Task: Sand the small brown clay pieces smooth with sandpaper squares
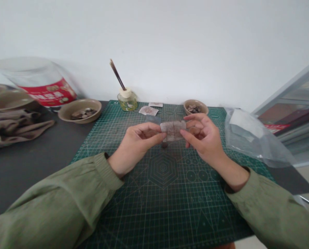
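Observation:
Above the green cutting mat (163,214) I hold a small, thin, whitish filter bag (173,130), creased and with a greyish-brown tint. My left hand (137,143) pinches its left edge between thumb and fingers. At the bag's right edge, the thumb and index finger of my right hand (205,138) close on it, the other fingers loosely curled. Just below the bag a small dark piece (164,145) shows, but I cannot tell whether it lies on the mat. Past my hands sits a bowl (188,111) of brown chips (194,108).
Two small pale packets (148,110) (156,104) lie near the wall beside a glass diffuser bottle (127,100) with sticks. To the left are a bowl of brown pieces (79,116), a red-labelled plastic jar (47,90) and a brown cloth (14,128). A clear plastic bag (250,138) lies right.

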Tool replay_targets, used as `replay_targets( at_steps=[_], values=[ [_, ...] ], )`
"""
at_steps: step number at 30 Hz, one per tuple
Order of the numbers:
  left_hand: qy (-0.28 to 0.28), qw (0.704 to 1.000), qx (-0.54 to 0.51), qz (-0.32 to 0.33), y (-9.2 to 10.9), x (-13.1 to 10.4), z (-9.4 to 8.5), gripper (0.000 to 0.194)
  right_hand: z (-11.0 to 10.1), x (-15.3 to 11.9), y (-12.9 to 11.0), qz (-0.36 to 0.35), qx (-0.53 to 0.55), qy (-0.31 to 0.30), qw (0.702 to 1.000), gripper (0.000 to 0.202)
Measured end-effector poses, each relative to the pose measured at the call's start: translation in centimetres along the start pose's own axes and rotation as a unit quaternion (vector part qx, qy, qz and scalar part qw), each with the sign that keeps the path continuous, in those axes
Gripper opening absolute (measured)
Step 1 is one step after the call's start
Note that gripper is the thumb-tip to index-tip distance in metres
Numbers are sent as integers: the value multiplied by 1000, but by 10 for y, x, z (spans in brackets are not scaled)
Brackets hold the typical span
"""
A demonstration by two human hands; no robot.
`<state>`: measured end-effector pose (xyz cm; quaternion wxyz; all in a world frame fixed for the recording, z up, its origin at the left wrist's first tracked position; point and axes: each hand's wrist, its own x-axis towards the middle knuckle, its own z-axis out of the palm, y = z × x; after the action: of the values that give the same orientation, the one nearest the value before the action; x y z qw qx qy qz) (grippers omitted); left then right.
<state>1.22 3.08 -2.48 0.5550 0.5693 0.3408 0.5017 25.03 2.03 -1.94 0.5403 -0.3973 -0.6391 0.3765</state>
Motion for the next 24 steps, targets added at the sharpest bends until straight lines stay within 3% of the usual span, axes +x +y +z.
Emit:
replay_targets(
  at_steps=[7,13,24],
  values=[
    [-73,997,7,-11,2,-3,3,22,1,2,-5,65,92,-42,993,48],
    [-90,996,-11,-23,4,-6,6,21,-1,1,-3,161,133,-151,966,37],
    [-129,991,-8,-27,4,-7,5,17,2,1,-9,228,205,-214,928,40]
  ],
)
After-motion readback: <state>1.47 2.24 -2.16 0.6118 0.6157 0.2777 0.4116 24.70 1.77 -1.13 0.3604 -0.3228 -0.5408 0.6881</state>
